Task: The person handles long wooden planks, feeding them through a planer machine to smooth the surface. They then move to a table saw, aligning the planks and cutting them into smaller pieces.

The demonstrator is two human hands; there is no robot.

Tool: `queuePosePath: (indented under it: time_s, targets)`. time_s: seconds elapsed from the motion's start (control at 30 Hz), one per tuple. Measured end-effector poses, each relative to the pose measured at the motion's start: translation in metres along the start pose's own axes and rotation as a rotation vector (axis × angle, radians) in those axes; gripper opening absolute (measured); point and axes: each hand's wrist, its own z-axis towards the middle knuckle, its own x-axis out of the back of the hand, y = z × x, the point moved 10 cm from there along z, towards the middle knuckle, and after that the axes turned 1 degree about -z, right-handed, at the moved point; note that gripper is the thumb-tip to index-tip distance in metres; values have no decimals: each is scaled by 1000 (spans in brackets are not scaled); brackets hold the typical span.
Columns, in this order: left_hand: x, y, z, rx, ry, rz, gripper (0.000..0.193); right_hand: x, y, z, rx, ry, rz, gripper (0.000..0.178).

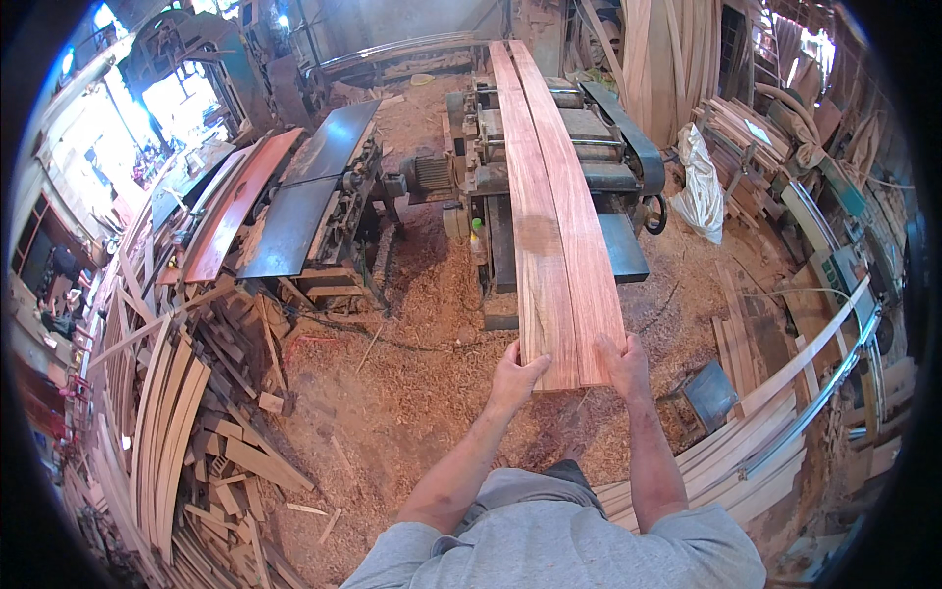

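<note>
Two long reddish wooden boards lie side by side, their far ends across the top of a thickness planer [599, 128]. The left board [542, 294] has a darker round patch partway along and a paler near end. Along its inner edge runs the right board [574, 206], more evenly reddish. My left hand [517, 377] grips the left board's outer edge at the near end, thumb on top. On the opposite edge, my right hand [624, 366] clasps the right board, thumb on its upper face. The fingers beneath the boards are hidden.
Left of the planer stands another machine with a dark flat metal table [285, 231] and a motor [429, 175]. Offcuts [231, 456] are heaped at the lower left. Long planks [756, 466] lie at the lower right. A white plastic sack [700, 187] sits beside the planer; wood shavings [392, 393] cover the floor.
</note>
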Motion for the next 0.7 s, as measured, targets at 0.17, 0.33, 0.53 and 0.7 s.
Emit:
queuePosePath:
  time_s: [0.17,0.33,0.53,0.7]
  targets:
    - [0,0,0,-1,3,-3,61,0,0,0,13,9,8,50]
    - [1,4,-2,2,15,9,60,-1,1,1,23,9,24,49]
    - [1,8,-4,9,20,13,58,-1,-4,-2,-3,-7,29,49]
    - [0,9,-5,9,11,7,58,0,-2,1,31,5,18,49]
